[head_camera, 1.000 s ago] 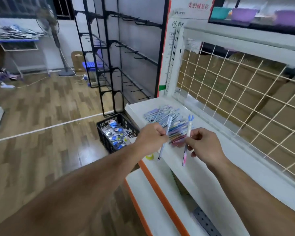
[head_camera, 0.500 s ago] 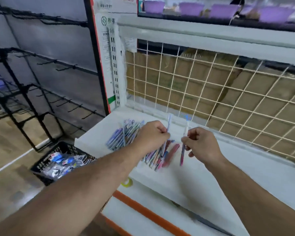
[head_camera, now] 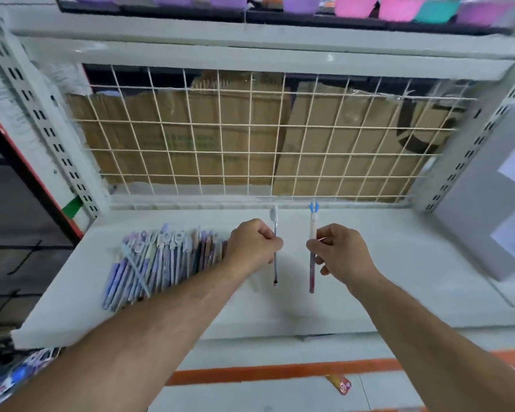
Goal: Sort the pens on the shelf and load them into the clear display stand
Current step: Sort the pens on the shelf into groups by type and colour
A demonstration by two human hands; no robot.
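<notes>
Fingers [head_camera: 270,243] of left hand [head_camera: 254,245] pinch a thin pen [head_camera: 275,270]. The right hand [head_camera: 341,252] pinches a blue-topped pen [head_camera: 312,275]. They're parallel, tops toward the shelf [head_camera: 405,263] back edge. Pen pile [head_camera: 161,260] lies left, nearer left hand. Display stand unseen.

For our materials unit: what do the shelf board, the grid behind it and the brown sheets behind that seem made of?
Shelf board: probably painted sheet metal; smooth, matt white, thin front edge. Grid: likely coated steel wire; thin cream rods crossing in squares. Brown sheets: cardboard; dull tan, creased, with ragged edges.
</notes>
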